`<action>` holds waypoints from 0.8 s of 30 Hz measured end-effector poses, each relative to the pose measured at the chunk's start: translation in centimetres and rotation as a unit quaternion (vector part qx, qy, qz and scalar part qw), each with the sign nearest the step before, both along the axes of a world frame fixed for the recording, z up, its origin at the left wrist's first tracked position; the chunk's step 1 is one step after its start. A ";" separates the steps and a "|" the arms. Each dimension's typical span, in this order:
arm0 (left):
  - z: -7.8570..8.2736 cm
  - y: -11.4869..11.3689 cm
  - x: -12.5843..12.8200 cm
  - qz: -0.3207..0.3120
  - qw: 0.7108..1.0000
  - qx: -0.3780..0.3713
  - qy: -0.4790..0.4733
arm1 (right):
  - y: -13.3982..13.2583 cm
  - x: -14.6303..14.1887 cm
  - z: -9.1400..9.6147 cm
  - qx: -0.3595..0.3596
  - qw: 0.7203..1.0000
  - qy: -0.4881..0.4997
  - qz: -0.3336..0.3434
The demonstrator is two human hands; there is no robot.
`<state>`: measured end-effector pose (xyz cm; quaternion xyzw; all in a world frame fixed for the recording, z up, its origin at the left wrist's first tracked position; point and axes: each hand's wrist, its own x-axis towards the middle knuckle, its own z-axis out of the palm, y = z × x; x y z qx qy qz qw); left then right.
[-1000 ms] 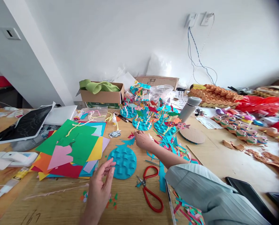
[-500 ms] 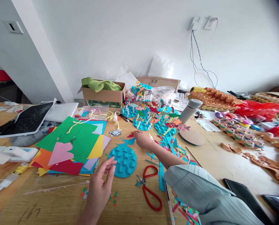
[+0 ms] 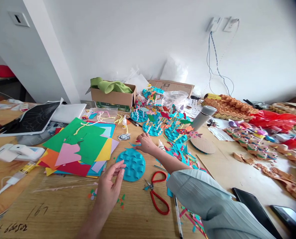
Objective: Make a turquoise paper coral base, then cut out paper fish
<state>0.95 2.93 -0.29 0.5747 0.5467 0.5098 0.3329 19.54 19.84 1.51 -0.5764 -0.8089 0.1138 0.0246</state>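
A round blue disc [image 3: 131, 165] with a pattern of curved scale-like flaps lies flat on the table. At its left edge is my left hand [image 3: 111, 182], fingers curved and apart from the thumb, with nothing visible in the grasp. Beyond the disc, my right hand [image 3: 146, 143] reaches low over blue paper scraps and a small red paper piece [image 3: 138, 141]. Its thumb and fingers look apart around the red piece; the palm side is hidden. Red-handled scissors [image 3: 160, 193] lie partly open right of the disc. A white glue bottle [image 3: 161, 145] is beside my right wrist.
Coloured paper sheets [image 3: 80, 146] are stacked at left, near a glue tube [image 3: 20, 174]. Finished blue craft discs [image 3: 151, 128] with paper fish stand behind. A grey flask [image 3: 204, 117], paper strips [image 3: 180, 154], a pen [image 3: 178, 217] and a phone [image 3: 255, 209] are at right.
My right hand has shifted slightly left over the blue scraps, its fingers more spread. My left hand keeps its place beside the disc. The whole view has shifted a little.
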 end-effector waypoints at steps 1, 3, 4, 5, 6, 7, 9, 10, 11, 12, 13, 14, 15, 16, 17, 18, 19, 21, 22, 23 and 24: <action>0.0 0.0 0.0 0.001 1.000 0.000 -0.001 | 0.2 -0.2 -0.1 0.000 1.000 -0.004 -0.015; 0.1 0.0 0.0 0.004 1.000 -0.003 -0.003 | 0.7 -0.1 -0.3 0.001 0.999 -0.013 -0.044; 0.1 0.0 0.0 0.004 1.000 -0.003 -0.004 | 0.9 0.1 -0.3 0.003 0.998 -0.017 -0.056; 0.2 0.0 -0.1 0.005 1.000 -0.002 -0.005 | 1.0 0.4 -0.3 0.005 0.998 -0.021 -0.065; 0.2 0.0 -0.1 0.006 1.000 -0.001 -0.006 | 1.1 0.7 -0.2 0.007 0.997 -0.025 -0.072; 0.2 0.0 -0.1 0.005 1.000 0.001 -0.006 | 1.2 1.1 -0.2 0.010 0.997 -0.028 -0.077; 0.3 -0.1 0.0 0.003 1.000 0.008 -0.005 | 1.3 1.7 -0.1 0.012 0.996 -0.034 -0.080; 0.4 -0.1 0.0 0.002 1.000 0.012 -0.004 | 1.3 1.9 0.0 0.010 0.996 -0.037 -0.080; 0.5 -0.1 0.0 0.001 1.000 0.016 -0.002 | 1.3 2.1 0.0 0.007 0.996 -0.040 -0.077; 0.6 -0.2 0.0 0.001 1.000 0.018 -0.001 | 1.3 2.2 0.0 0.002 0.996 -0.043 -0.073; 0.7 -0.2 0.1 0.002 1.000 0.021 0.000 | 1.3 2.1 0.0 -0.003 0.997 -0.047 -0.068; 0.8 -0.2 0.1 0.003 1.000 0.022 0.001 | 1.3 2.0 0.0 -0.009 0.997 -0.050 -0.064; 0.9 -0.1 0.1 0.003 1.000 0.023 0.003 | 1.2 1.9 -0.1 -0.014 0.997 -0.054 -0.062; 1.0 -0.1 0.2 0.004 1.000 0.023 0.003 | 1.3 1.6 -0.1 -0.018 0.996 -0.058 -0.061; 1.1 -0.1 0.2 0.004 1.000 0.024 0.005 | 1.3 1.3 -0.1 -0.023 0.996 -0.061 -0.064; 1.1 -0.1 0.2 0.005 1.000 0.025 0.006 | 1.3 1.1 -0.1 -0.027 0.995 -0.064 -0.067; 1.2 -0.1 0.2 0.005 1.000 0.026 0.007 | 1.3 0.8 0.0 -0.031 0.995 -0.066 -0.070; 1.2 -0.1 0.2 0.006 1.000 0.026 0.006 | 1.3 0.4 0.3 -0.040 0.994 -0.067 -0.072; 1.2 0.0 0.2 0.006 1.000 0.025 0.005 | 1.3 0.2 0.4 -0.045 0.994 -0.067 -0.072; 1.2 0.0 0.2 0.005 1.000 0.024 0.003 | 1.3 0.1 0.6 -0.051 0.994 -0.066 -0.072; 1.2 0.0 0.2 0.003 1.000 0.023 0.000 | 1.2 0.0 0.7 -0.057 0.994 -0.065 -0.072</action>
